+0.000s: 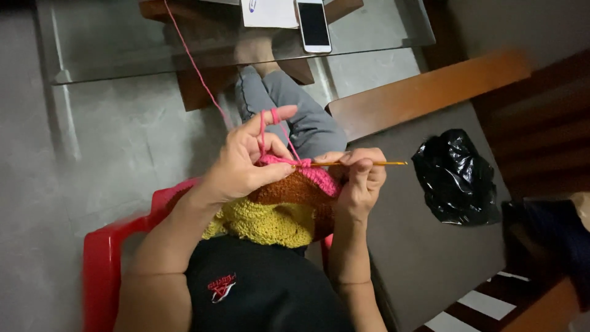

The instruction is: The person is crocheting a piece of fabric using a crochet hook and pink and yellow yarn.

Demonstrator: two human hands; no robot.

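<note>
We hold the crocheted piece [289, 203] in our lap, near the middle of the view, its bands running pink at the far edge, then brown, then yellow nearest our body. Our left hand [246, 163] pinches the pink far edge of the piece between thumb and bent fingers [273, 147], while the index finger sticks up with the pink yarn [200, 71] wrapped around it; from there the strand runs up and to the far left, across the glass desk [123, 46]. Our right hand [359, 181] is closed around the yellow crochet hook [369, 163], which lies level with its tip buried in the pink stitches and its tail pointing right. We sit in a red plastic chair [104, 258], whose arm shows at the near left. On the far desk lie a white phone [313, 24] and, just left of it, a sheet of paper [267, 12]. A crumpled black plastic bag [458, 178] rests on a dark surface to the right, well apart from our hands
</note>
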